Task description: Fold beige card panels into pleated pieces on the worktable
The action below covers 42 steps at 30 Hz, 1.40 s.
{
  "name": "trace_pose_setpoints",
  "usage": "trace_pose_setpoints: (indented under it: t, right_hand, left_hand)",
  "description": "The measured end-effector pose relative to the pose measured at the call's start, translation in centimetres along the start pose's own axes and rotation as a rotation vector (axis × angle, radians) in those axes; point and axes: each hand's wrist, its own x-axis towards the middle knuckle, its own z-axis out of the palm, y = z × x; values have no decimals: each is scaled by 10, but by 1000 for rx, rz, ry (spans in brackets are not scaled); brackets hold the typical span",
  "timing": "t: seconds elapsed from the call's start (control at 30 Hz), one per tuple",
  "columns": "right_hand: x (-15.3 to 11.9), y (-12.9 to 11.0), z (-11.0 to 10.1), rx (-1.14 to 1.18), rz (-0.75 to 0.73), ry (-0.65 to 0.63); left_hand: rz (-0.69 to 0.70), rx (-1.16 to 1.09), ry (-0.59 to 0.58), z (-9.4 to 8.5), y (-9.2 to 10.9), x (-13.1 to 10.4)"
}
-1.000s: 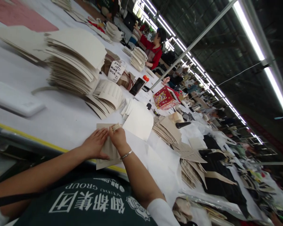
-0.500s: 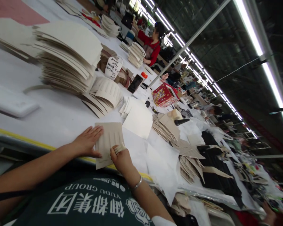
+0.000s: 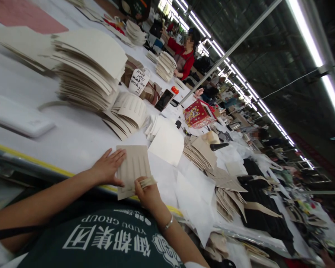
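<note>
A beige panel (image 3: 134, 163) with raised parallel ridges lies at the near edge of the table. My left hand (image 3: 108, 168) rests flat on its left side, fingers stretched out. On the panel's lower right, my right hand (image 3: 148, 194) is closed around a small pale beige wad (image 3: 148, 181), perhaps folded cloth; its exact kind does not show. Just beyond the panel are white sheets (image 3: 167, 145) in a loose fan. Similar ridged panels (image 3: 132, 108) lie in a small pile behind, against a tall stack of curved beige pieces (image 3: 86, 74).
A white flat device (image 3: 19, 117) lies at left. Farther back are a handwritten tag (image 3: 139, 81), a phone (image 3: 164, 100) and a red patterned box (image 3: 198, 113). Beige stacks (image 3: 199, 152) and black fabric (image 3: 264, 219) spread to the right. A person in red (image 3: 185, 61) works across the table.
The view has shifted slightly, so the scene sits a little farther right. My right hand stays on the panel's right side, with more of the wad showing. My left hand remains flat.
</note>
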Motion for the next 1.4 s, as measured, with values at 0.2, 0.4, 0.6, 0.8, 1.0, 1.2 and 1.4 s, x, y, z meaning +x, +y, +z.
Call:
trace_pose_setpoints:
  t: [0.2,0.4,0.6,0.8,1.0,1.2,1.4]
  right_hand:
    - [0,-11,4,103,73,4]
    - [97,-27,13,-199,-23,77]
    - [80,-20,18,-267,-77,114]
    - [-13,-7,13,-232,-103,97]
    - [45,-20,13,-251,-105,25]
    - [98,-30,17,-253,-150,35]
    - [15,-13,8,-85,-93,22]
  left_hand:
    - [-2,-4,-8,2,1,2]
    - [11,-26,16,-3,2,-1]
    - [-55,-21,57,5,4,-2]
    - [-42,-33,51,7,3,-1]
    - [-8,-57,24,2,-3,-1]
    - [0,-72,71,7,-7,-2]
    - [-30,-44,35,6,-2,-2]
